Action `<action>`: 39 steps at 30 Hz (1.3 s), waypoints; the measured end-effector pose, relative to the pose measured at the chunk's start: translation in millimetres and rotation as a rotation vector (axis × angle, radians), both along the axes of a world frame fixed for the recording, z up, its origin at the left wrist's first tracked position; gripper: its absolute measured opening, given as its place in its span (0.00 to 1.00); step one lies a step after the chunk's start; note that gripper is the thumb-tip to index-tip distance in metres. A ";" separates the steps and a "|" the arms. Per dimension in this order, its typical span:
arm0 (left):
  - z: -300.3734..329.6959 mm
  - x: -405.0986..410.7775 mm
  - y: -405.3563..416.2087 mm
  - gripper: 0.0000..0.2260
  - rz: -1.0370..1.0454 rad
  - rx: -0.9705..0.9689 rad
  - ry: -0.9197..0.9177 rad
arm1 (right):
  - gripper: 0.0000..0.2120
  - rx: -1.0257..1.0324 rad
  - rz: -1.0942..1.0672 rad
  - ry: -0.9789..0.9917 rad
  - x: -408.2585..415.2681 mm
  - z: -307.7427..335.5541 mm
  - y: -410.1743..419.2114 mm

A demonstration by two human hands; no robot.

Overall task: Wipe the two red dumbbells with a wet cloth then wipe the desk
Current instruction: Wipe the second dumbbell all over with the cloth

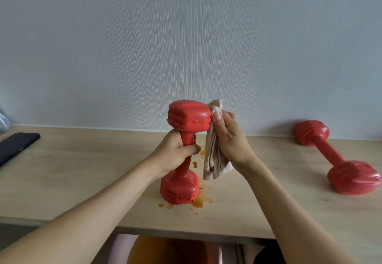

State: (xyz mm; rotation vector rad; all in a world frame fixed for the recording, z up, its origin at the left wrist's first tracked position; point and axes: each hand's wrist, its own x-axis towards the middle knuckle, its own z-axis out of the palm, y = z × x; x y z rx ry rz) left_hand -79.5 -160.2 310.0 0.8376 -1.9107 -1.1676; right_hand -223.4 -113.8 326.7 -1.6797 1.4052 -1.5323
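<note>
A red dumbbell (187,119) stands upright on the wooden desk (86,172), its lower head resting on the surface. My left hand (175,150) grips its handle. My right hand (225,137) holds a folded beige cloth (213,156) and presses its top against the right side of the dumbbell's upper head. The rest of the cloth hangs down beside the handle. A second red dumbbell (334,158) lies on its side at the desk's right, near the wall. Orange stains (198,201) spot the desk around and behind the upright dumbbell.
A black phone (16,145) lies at the desk's left edge, with a grey object (3,120) behind it. A pale textured wall (186,46) backs the desk. The desk's front edge (186,232) runs below my arms.
</note>
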 end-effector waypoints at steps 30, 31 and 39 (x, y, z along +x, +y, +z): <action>2.9 -6.5 8.8 0.07 0.278 0.012 -0.084 | 0.09 -0.208 -0.645 0.420 24.2 11.3 36.0; 3.3 -7.2 10.2 0.06 0.249 0.005 -0.076 | 0.09 -0.148 -0.630 0.383 19.6 10.9 32.7; 3.3 -9.9 9.6 0.04 0.246 0.002 -0.058 | 0.10 -0.163 -0.612 0.350 15.1 8.0 35.0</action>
